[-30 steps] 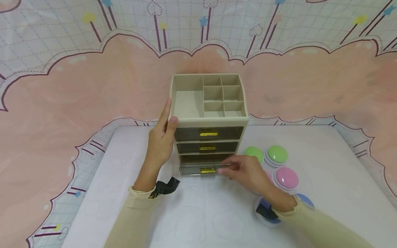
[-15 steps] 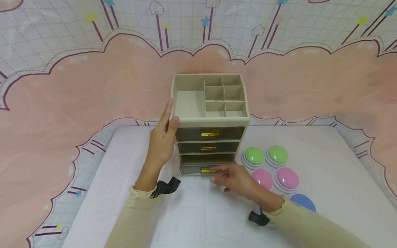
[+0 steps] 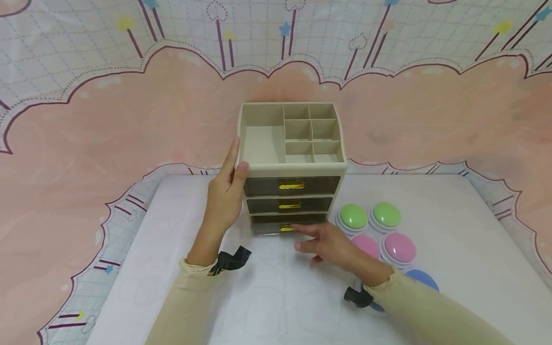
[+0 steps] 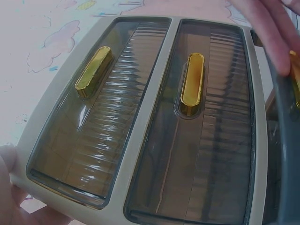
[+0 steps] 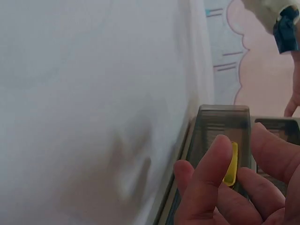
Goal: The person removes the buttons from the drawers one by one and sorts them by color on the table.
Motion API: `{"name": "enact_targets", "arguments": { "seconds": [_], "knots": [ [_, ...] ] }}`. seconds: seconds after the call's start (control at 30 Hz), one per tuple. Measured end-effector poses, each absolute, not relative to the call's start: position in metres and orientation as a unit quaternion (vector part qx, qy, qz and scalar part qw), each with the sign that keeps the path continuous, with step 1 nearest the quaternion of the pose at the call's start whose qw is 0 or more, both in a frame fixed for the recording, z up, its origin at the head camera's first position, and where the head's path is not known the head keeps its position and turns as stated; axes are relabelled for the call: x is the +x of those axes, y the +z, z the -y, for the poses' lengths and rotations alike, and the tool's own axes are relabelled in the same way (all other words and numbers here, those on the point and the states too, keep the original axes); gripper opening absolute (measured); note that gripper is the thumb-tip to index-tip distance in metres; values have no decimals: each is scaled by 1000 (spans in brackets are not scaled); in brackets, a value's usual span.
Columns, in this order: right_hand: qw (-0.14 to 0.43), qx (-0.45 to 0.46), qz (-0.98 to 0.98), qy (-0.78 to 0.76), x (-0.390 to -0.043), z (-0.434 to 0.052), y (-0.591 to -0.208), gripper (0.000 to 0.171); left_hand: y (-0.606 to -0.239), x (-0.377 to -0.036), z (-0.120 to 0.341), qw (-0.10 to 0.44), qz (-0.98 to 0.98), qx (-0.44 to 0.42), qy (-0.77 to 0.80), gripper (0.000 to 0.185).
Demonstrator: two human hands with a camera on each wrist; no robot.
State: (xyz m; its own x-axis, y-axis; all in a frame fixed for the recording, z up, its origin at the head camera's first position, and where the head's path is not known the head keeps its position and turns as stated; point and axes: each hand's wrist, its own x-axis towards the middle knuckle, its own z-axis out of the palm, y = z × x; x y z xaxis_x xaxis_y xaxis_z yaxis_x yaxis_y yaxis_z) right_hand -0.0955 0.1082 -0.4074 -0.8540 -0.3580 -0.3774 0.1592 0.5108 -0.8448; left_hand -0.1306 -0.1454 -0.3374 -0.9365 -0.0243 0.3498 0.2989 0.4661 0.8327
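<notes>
On the white table top (image 3: 457, 225), near its far edge, stands a beige drawer organiser (image 3: 292, 165) with three smoky see-through drawers, each with a gold handle, and an open tray of compartments on top. No brand, label or writing can be read on the organiser, the drawers or anything beside it.

At the organiser's left side the left hand (image 3: 224, 199) rests flat against the wall, fingers straight and pointing up, thumb laid on the front corner just under the top tray. It curls round nothing.

Low at the front, the right hand (image 3: 327, 242) reaches to the bottom drawer (image 3: 276, 227), which sits nearly flush with the two above. Its fingers are loosely extended, and the fingertips (image 5: 220, 154) touch the drawer front at the gold handle (image 3: 286, 228); from the right wrist view a fingertip lies just beside the handle, pressing rather than pinching.

Just right of the organiser lie domed buttons on white bases: two green buttons (image 3: 370, 215) at the back, two pink buttons (image 3: 398, 247) in front of them, one partly hidden by the right hand, and a blue button (image 3: 424, 279) nearest, partly behind the sleeve.

Behind the table hangs a pink and white backdrop (image 3: 129, 105) with cloud scallops, stars and hearts
</notes>
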Motion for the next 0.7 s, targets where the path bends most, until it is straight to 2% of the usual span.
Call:
{"name": "enact_targets", "arguments": {
  "seconds": [0.3, 0.53, 0.7],
  "knots": [
    [267, -42, -823, -500, -109, -106, -410, 54, -338, -130, 145, 165, 839, -84, -512, 58],
    [268, -56, -842, -465, -107, -114, -404, 56, -338, -130, 146, 160, 839, -84, -514, 58],
    [235, -83, -859, -448, -96, -133, -388, 61, -336, -128, 150, 133, 851, -82, -502, 58]
  ]
}}
